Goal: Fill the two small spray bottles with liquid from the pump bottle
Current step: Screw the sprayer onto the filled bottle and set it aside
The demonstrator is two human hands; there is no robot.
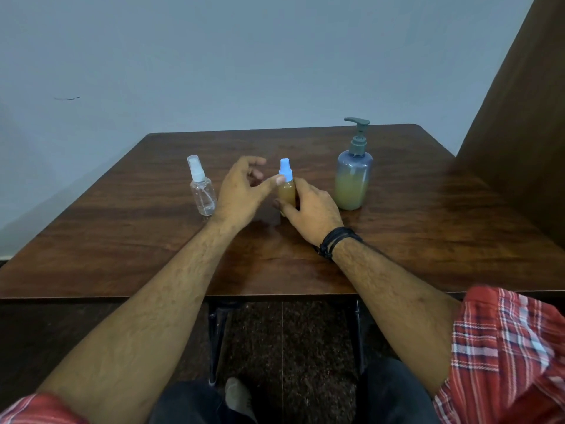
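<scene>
I see a dark wood table (pixel 122 234) against a pale grey wall (pixel 214 56); pump btl (pixel 353 179) stands rt, clear spray btl (pixel 202 188) lt. Centre: my right hand (pixel 312 212) grips the amber-filled spray btl (pixel 286 191); left hand (pixel 241 191) spread, thumb touching its blue cap (pixel 285 169).

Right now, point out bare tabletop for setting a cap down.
Bare wood lies along the brown wooden table's near edge, left of the clear empty spray bottle, and right of the grey-topped pump bottle. The middle is crowded: both hands meet at the blue-capped amber spray bottle.
</scene>
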